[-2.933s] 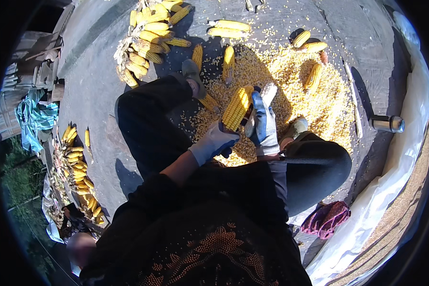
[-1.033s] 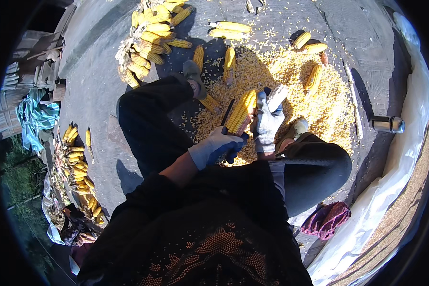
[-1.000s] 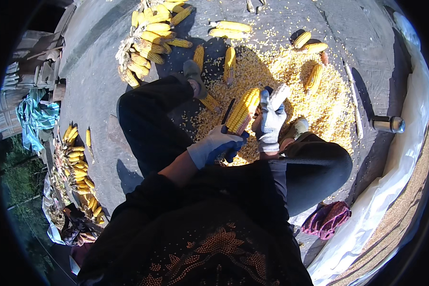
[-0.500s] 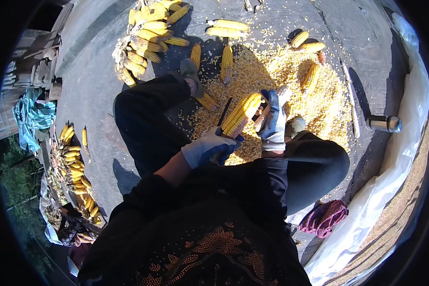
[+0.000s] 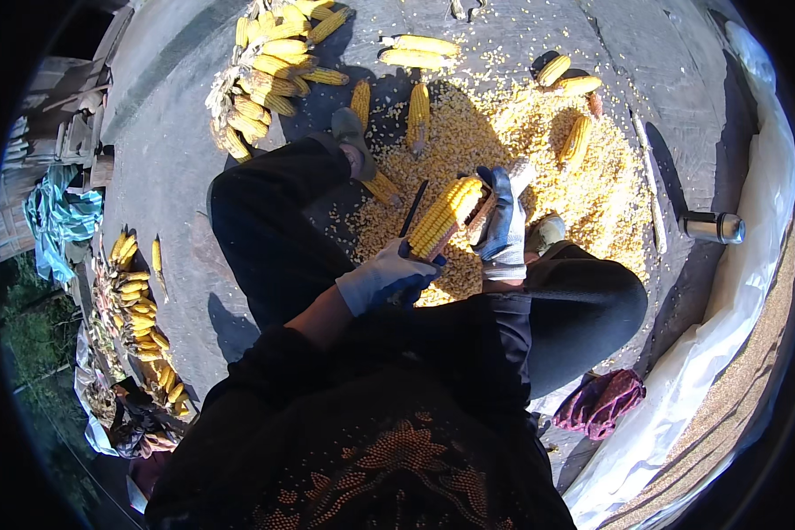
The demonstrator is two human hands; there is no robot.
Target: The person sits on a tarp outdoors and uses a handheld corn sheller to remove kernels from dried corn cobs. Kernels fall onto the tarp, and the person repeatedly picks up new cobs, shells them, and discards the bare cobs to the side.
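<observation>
My left hand [image 5: 387,272], in a white and blue glove, is closed around the lower end of a yellow ear of corn [image 5: 443,216], which tilts up to the right. My right hand [image 5: 502,225], gloved alike, grips a stripped corncob [image 5: 480,217] against the ear's right side. The cob's pale end pokes out beyond the right fingers. A thin dark strip [image 5: 414,208] shows just beyond my left hand; whether I hold it cannot be told. Beneath both hands spreads a heap of loose corn kernels [image 5: 468,115].
Whole ears [image 5: 420,58] lie around the heap, with a bundle of ears [image 5: 274,75] at the far left and another pile [image 5: 137,305] at left. A metal flask [image 5: 715,228], a stick [image 5: 652,190], a dark red cloth [image 5: 599,405] and white sheeting [image 5: 715,344] are at right.
The ear has turned slightly in my left hand. My right hand has shifted a little left, and more of the brown cob shows beside the ear, where loose kernels showed before.
</observation>
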